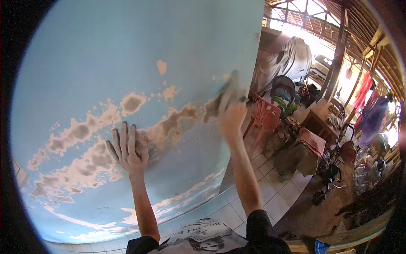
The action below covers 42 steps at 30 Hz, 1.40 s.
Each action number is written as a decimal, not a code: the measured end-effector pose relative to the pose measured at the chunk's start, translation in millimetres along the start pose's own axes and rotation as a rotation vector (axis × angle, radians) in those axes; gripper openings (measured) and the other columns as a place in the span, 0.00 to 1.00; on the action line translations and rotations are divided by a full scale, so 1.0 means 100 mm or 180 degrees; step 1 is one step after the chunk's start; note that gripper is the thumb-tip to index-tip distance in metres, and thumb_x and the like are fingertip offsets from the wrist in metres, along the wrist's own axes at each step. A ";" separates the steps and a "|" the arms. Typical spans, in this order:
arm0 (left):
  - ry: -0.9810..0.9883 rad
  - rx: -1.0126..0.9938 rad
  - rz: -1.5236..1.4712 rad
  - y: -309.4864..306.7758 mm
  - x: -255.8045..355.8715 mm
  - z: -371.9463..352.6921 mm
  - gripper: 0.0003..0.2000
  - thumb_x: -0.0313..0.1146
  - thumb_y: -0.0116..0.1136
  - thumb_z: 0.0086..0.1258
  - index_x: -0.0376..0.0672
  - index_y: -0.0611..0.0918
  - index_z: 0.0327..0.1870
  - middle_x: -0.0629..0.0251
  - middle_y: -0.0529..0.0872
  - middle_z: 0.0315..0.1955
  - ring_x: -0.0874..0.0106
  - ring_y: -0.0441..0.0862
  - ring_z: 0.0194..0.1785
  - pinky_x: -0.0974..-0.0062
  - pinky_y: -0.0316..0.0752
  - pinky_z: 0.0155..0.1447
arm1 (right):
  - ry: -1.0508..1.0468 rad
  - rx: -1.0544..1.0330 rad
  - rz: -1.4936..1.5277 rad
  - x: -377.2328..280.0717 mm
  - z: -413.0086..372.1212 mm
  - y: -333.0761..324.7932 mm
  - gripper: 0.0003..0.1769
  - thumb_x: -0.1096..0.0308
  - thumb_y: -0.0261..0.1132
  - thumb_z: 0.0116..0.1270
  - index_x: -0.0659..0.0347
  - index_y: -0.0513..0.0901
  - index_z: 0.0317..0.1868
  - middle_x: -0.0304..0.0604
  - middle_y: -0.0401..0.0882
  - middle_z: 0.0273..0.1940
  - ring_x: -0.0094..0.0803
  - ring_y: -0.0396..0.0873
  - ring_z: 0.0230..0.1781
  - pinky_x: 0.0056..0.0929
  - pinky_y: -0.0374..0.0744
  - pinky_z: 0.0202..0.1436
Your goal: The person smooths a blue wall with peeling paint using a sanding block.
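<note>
My left hand [130, 149] lies flat against a light blue wall [105, 51], its fingers stretched out and their tips darkened with grime. Under and around it runs a peeled patch [80, 167] where pale and grey-brown plaster shows through. Up near the wall's right edge, my right hand [233, 118] is closed round a greyish flat object [231, 91] smeared by motion; I cannot tell what kind it is. That object overlaps the upper right end of the peeled band. A separate round bare spot [132, 103] sits above my left hand.
Right of the wall's edge stand a red plastic chair [266, 112] and a cloth-covered vehicle [294, 59]. A pink cloth [311, 142] lies over a piled item, with clothes [374, 114] hanging farther right. White floor tiles [270, 192] run along the wall's foot.
</note>
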<state>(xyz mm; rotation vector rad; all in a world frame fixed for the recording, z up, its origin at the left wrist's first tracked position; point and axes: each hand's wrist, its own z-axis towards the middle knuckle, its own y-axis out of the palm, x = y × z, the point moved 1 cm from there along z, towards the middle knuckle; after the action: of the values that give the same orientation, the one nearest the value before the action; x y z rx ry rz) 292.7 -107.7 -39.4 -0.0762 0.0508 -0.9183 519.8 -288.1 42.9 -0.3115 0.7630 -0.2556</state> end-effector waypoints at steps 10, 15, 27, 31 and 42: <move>-0.0018 -0.0037 0.0023 0.01 0.00 -0.02 0.19 0.39 0.51 0.68 0.59 0.80 0.60 0.72 0.77 0.65 0.62 0.67 0.72 0.51 0.47 0.78 | -0.1479 0.0899 0.0177 -0.05 -0.22 0.34 0.18 0.68 0.55 0.71 0.63 0.76 0.59 0.47 0.79 0.46 0.35 0.74 0.35 0.33 0.74 0.40; -0.0038 -0.0050 0.0093 0.02 -0.01 -0.01 0.19 0.40 0.50 0.69 0.60 0.80 0.60 0.73 0.76 0.65 0.62 0.67 0.72 0.51 0.47 0.78 | -0.1257 0.0986 -0.0067 0.37 0.07 0.35 0.18 0.66 0.52 0.73 0.72 0.77 0.54 0.56 0.78 0.49 0.38 0.78 0.35 0.31 0.76 0.35; -0.0011 0.0034 0.0083 0.04 0.00 -0.03 0.18 0.41 0.49 0.70 0.62 0.79 0.61 0.75 0.76 0.65 0.64 0.67 0.72 0.52 0.47 0.78 | -0.0548 0.0585 0.0701 0.40 0.42 0.26 0.23 0.65 0.51 0.74 0.61 0.72 0.67 0.61 0.75 0.59 0.53 0.78 0.53 0.42 0.69 0.63; -0.0039 -0.0035 0.0005 0.03 -0.02 -0.04 0.19 0.40 0.49 0.69 0.61 0.79 0.62 0.74 0.76 0.65 0.63 0.66 0.72 0.52 0.45 0.78 | -0.1098 0.0968 0.0993 0.13 0.21 0.22 0.27 0.69 0.50 0.74 0.58 0.64 0.72 0.54 0.72 0.65 0.50 0.71 0.64 0.50 0.65 0.69; -0.0039 -0.0066 -0.0058 0.03 0.01 -0.02 0.19 0.37 0.49 0.68 0.60 0.79 0.61 0.74 0.76 0.65 0.63 0.65 0.73 0.49 0.45 0.78 | -0.2551 0.0516 -0.0063 0.28 -0.30 0.55 0.24 0.74 0.51 0.72 0.66 0.71 0.67 0.53 0.72 0.66 0.43 0.74 0.62 0.37 0.66 0.69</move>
<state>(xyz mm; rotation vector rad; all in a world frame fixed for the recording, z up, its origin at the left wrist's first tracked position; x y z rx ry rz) 295.4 -107.4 -42.1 -0.1017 0.0483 -0.9357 524.3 -252.5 -15.1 -0.2385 -0.0519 -0.1863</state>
